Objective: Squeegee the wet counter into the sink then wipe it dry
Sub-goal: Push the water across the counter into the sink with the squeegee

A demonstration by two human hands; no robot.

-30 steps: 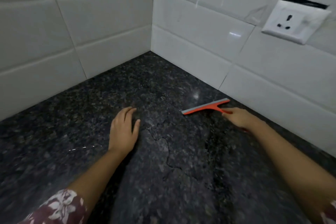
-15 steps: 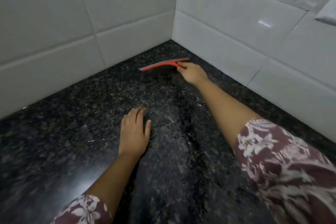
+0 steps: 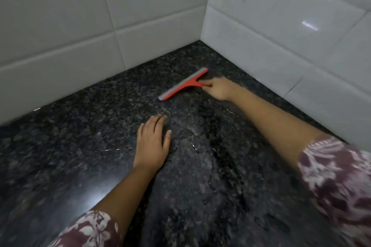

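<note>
Reaching toward the corner of the tiled wall [image 3: 140, 16], the right hand [image 3: 219, 89] holds the orange squeegee [image 3: 183, 84] by its short handle. Grip state, right: fingers curled and pinched around the handle, which is mostly hidden inside the hand; only its orange stub shows where it meets the blade bar. Blade bar lies on the dark speckled counter [image 3: 60, 156], running diagonally from lower left to upper right, with its grey rubber edge on the side facing the left wall. Squeegee sits near the corner, apart from both walls, its upper end the closer one to the corner.

Left hand [image 3: 152, 144] rests flat, palm down, on the counter, nearer the camera than the squeegee and well apart from it. Grip state, left: fingers extended and close together, thumb spread to the side, holding nothing.

Counter surface: thin bright outlines of water film visible around the left hand and to its right, under the right forearm. A pale glare patch lies beside the left forearm.

Both sleeves [image 3: 339, 176] are maroon with a white floral print. Right sleeve and lower right of the view are motion-blurred. No sink appears in the view.
</note>
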